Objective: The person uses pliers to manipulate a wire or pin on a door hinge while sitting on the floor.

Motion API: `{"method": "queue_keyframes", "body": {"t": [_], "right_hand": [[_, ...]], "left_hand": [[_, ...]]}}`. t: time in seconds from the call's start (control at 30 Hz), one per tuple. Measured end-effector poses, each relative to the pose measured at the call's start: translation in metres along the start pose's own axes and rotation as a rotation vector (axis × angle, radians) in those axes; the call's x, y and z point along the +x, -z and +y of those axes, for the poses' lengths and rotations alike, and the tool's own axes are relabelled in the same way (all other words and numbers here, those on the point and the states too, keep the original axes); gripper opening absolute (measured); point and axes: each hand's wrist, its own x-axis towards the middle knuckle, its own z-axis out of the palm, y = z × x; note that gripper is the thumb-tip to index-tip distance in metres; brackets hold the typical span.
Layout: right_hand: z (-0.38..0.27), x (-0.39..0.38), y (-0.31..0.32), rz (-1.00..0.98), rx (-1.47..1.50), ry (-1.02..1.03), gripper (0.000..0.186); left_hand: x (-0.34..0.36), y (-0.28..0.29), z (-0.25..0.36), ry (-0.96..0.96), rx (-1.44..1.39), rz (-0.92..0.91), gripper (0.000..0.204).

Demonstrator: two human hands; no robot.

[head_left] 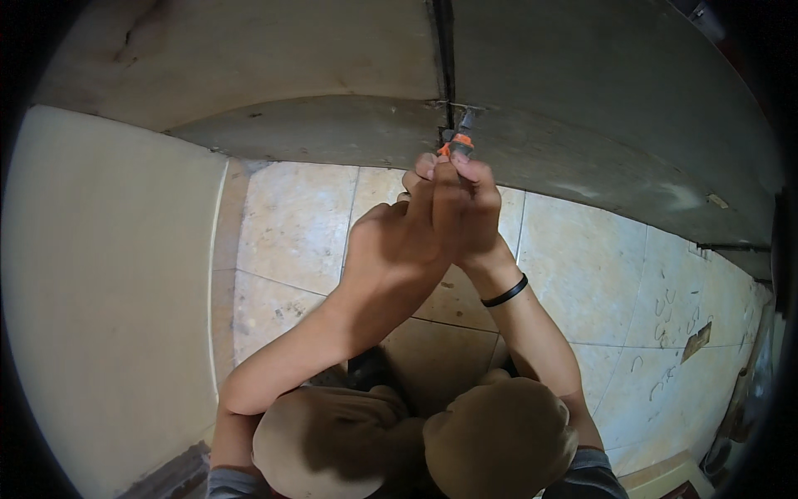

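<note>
My left hand (401,241) and my right hand (475,218) are raised together in front of me, fingers closed and partly overlapping. Between their fingertips is a small tool with orange and dark grey handles, which looks like pliers (459,145). Its grey metal tip points away from me and meets the lower part of a dark panel (573,125), beside a dark vertical seam (446,58). Most of the handles are hidden by my fingers, so I cannot see how each hand's grip is shared. A black band (505,291) circles my right wrist.
A pale wall (116,274) rises close on my left. Below lies a stained tiled floor (582,266), with a brown scrap (697,343) on it at the right. A brownish panel (274,50) adjoins the seam on the left. My bent knees (499,432) are beneath my arms.
</note>
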Motion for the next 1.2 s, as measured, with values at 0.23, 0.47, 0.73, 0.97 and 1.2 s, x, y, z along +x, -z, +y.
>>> {"method": "queue_keyframes", "body": {"t": [0.23, 0.47, 0.73, 0.97, 1.2], "right_hand": [[-0.012, -0.010, -0.026, 0.324, 0.082, -0.067, 0.032], [-0.035, -0.031, -0.062, 0.418, -0.047, -0.048, 0.022], [-0.035, -0.025, -0.086, 0.559, -0.038, -0.184, 0.019], [-0.042, -0.037, -0.095, 0.535, -0.175, -0.290, 0.051], [-0.039, -0.027, -0.111, 0.534, -0.155, -0.357, 0.057]], "left_hand": [[0.007, 0.001, 0.013, 0.043, -0.014, 0.003, 0.057], [0.015, -0.003, 0.018, 0.058, -0.208, -0.029, 0.045], [0.005, 0.029, -0.013, -0.114, -0.455, -0.023, 0.044], [-0.053, 0.128, -0.074, 0.259, -0.827, 0.324, 0.055], [-0.146, 0.187, -0.053, 0.518, -0.269, 0.352, 0.054]]}}
